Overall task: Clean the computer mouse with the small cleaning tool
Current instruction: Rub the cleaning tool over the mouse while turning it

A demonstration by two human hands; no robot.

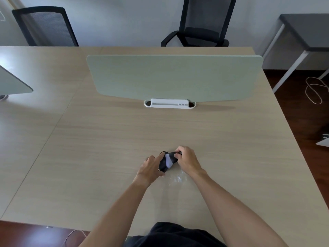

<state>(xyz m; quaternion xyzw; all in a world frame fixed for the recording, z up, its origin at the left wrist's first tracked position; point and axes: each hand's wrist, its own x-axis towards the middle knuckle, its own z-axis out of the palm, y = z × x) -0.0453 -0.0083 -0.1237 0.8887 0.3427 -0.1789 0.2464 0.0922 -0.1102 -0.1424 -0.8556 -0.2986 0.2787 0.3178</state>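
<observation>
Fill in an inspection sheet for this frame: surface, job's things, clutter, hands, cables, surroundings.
Surface: light wood desk, pale green divider panel upright at its far side.
Job's things: black computer mouse with a white cleaning tool against it.
Clutter: clear crumpled wrapper beside the mouse.
Hands: left hand holds the mouse; right hand curls over its far end.
Cables: white cord looped on the floor, right.
Surroundings: two black mesh chairs behind the desk, grey side table.

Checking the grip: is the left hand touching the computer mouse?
Touching. The head view shows the left hand against the black computer mouse, forefinger lying along its left side with no gap visible.
</observation>
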